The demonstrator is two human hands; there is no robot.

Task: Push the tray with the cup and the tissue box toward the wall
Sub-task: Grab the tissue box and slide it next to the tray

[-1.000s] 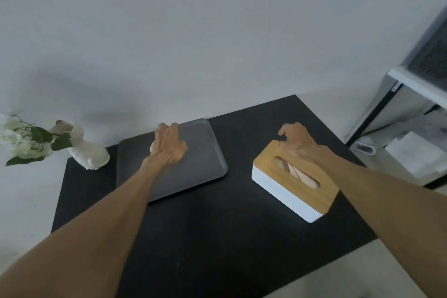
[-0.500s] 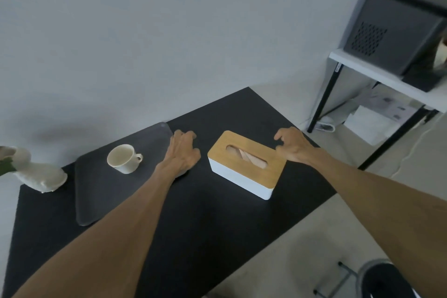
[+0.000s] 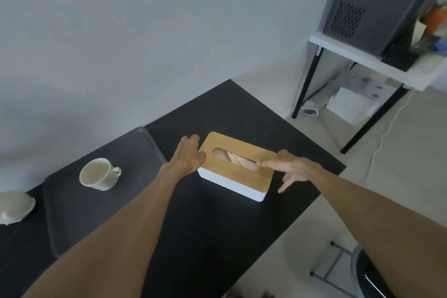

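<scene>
White tissue box with a wooden lid (image 3: 238,169) resting on the black bench (image 3: 217,237), right of the dark grey rectangular tray (image 3: 72,220) and clear of it. Cream ceramic cup (image 3: 98,173) upright on the tray, handle to the right. Left hand (image 3: 189,156) flat against the box's left end, grip open. Right hand (image 3: 294,169) at the right end, fingers spread, thumb over the lid, grip open, nothing clasped. Pale wall (image 3: 121,43) just behind the tray.
</scene>
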